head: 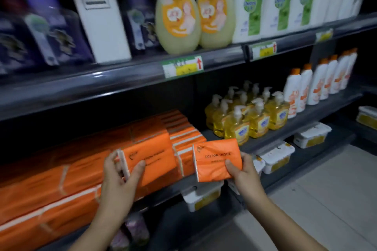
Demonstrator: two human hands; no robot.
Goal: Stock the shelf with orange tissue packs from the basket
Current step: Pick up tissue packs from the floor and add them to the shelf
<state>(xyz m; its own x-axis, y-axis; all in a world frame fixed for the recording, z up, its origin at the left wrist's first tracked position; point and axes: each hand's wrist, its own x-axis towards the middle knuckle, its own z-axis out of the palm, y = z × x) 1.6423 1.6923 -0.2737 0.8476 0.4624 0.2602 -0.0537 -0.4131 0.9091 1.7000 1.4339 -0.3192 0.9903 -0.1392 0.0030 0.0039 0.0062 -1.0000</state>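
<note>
At the shelf [255, 144], my right hand [241, 171] pinches a tissue pack [216, 159] just before the stocked row [85, 169]; my left hand [120, 177] clamps an upright pack [149, 157] there. Placing underway; next, slot mine beside the row. Basket unseen.

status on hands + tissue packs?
Left hand gripping shelved orange pack. Right hand holding second pack at shelf edge. Pump bottles alongside, not blocking.
</note>
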